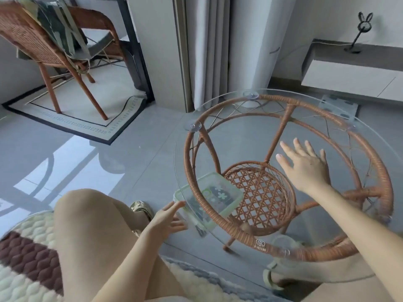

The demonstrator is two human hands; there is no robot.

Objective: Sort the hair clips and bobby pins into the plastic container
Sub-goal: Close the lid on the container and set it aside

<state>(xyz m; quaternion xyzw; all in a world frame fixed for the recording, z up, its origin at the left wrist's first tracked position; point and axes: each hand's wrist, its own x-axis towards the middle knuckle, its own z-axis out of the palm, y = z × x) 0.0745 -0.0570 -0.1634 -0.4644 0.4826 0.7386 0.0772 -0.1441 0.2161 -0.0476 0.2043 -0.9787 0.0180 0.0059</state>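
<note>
At glass table [229, 136] edge, plastic container [226, 196], dark items [210, 190] inside; left hand [165, 221], right hand [305, 168] grip apart.

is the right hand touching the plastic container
Apart. The head view shows the right hand open over the glass tabletop, well clear of the plastic container.

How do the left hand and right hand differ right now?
The left hand is at the left edge of the glass tabletop, fingers at a corner of the plastic container; the right hand is out over the glass, away from it. The right hand's fingers are spread; the left hand's less so. Both are open, holding nothing.
</note>
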